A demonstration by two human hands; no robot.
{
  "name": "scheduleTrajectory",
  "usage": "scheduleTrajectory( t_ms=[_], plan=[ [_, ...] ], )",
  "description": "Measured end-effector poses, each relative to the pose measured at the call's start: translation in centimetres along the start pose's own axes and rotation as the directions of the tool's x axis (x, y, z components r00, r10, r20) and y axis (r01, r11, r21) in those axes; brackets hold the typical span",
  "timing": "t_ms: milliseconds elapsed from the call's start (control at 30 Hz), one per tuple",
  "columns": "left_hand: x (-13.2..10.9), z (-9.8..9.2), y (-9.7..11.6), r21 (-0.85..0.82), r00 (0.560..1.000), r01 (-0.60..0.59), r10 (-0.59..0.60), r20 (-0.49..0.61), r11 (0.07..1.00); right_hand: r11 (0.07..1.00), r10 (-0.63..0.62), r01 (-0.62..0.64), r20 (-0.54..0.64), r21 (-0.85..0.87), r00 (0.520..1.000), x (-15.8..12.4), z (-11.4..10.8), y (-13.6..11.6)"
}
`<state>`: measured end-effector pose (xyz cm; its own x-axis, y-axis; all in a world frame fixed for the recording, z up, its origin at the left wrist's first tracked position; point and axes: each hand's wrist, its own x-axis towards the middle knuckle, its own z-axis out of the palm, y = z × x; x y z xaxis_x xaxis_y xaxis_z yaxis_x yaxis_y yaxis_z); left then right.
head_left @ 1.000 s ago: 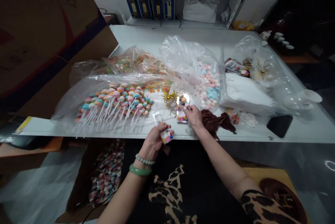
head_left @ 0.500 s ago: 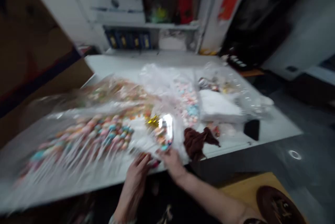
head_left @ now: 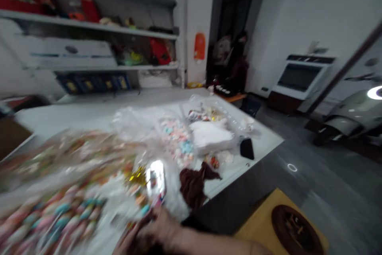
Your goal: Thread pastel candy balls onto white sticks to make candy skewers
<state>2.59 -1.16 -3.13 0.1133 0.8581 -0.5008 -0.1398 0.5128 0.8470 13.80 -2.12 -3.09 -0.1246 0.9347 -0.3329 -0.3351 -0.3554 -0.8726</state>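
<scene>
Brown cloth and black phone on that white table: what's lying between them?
In the head view, a small red-orange packet, blurred, and crumpled clear plastic lie between the brown cloth and the black phone.

right hand [head_left: 159, 229]: bare, motion-blurred, fingers smeared, lower part cut off at the bottom of the view | right forearm [head_left: 215, 247]: bare, only its upper edge showing | sleeve [head_left: 258, 250]: dark sliver at bottom edge, pattern too blurred to tell
</scene>
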Motion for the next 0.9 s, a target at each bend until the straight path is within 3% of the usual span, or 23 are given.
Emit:
scheduleTrajectory(
  t_ms=[67, 133, 167, 233, 300, 333, 467, 633, 700, 767, 833, 900],
  plan=[
    [-1.3, 0.2, 0.0, -0.146, 1.000, -0.001, 0.000, -0.010, 0.989, 0.993, -0.053, 0.054, -0.018, 0.100, 0.998, -0.4, -0.3, -0.4],
    [-1.3, -0.3, -0.2, -0.123, 0.995, -0.077, 0.069, -0.068, 0.989, 0.993, -0.036, 0.053, -0.154, 0.108, 0.987, -0.2, -1.2, -0.7],
    [-0.9, -0.8, -0.3, -0.020, 0.978, -0.137, 0.132, -0.160, 0.990, 0.994, -0.012, 0.035, -0.212, 0.107, 0.977, 0.2, -1.9, -0.9],
    [-0.1, -2.0, -0.5, 0.274, 0.882, -0.232, 0.320, -0.345, 0.933, 0.992, -0.001, 0.039, -0.298, 0.123, 0.954, 1.0, -3.6, -1.5],
    [0.5, -2.8, -0.7, 0.551, 0.788, -0.201, 0.467, -0.401, 0.810, 0.985, -0.022, 0.081, -0.356, 0.154, 0.934, 1.4, -5.2, -2.4],
    [0.7, -3.0, -0.7, 0.651, 0.764, -0.164, 0.513, -0.391, 0.741, 0.980, -0.044, 0.113, -0.375, 0.163, 0.926, 1.5, -5.8, -2.9],
    [1.4, -2.1, -0.6, 0.856, 0.765, -0.088, 0.585, -0.270, 0.510, 0.964, -0.113, 0.200, -0.411, 0.176, 0.904, 1.5, -7.1, -4.0],
    [3.3, 0.1, 1.1, 0.929, 0.814, -0.070, 0.560, -0.158, 0.364, 0.962, -0.105, 0.202, -0.434, 0.182, 0.895, 1.8, -7.3, -3.6],
    [4.4, 0.7, 2.2, 0.929, 0.844, -0.023, 0.505, -0.181, 0.370, 0.963, -0.105, 0.201, -0.435, 0.182, 0.894, 1.8, -7.4, -3.4],
    [5.3, 1.1, 2.9, 0.887, 0.859, -0.004, 0.456, -0.233, 0.461, 0.964, -0.096, 0.190, -0.428, 0.183, 0.899, 1.8, -7.6, -3.1],
    [6.0, 1.6, 3.1, 0.818, 0.844, -0.044, 0.459, -0.276, 0.574, 0.964, -0.086, 0.180, -0.412, 0.194, 0.907, 2.0, -7.8, -2.8],
    [6.5, 2.3, 3.0, 0.736, 0.809, -0.168, 0.518, -0.278, 0.656, 0.962, -0.088, 0.180, -0.394, 0.205, 0.915, 2.4, -8.0, -2.6]
  ],
)
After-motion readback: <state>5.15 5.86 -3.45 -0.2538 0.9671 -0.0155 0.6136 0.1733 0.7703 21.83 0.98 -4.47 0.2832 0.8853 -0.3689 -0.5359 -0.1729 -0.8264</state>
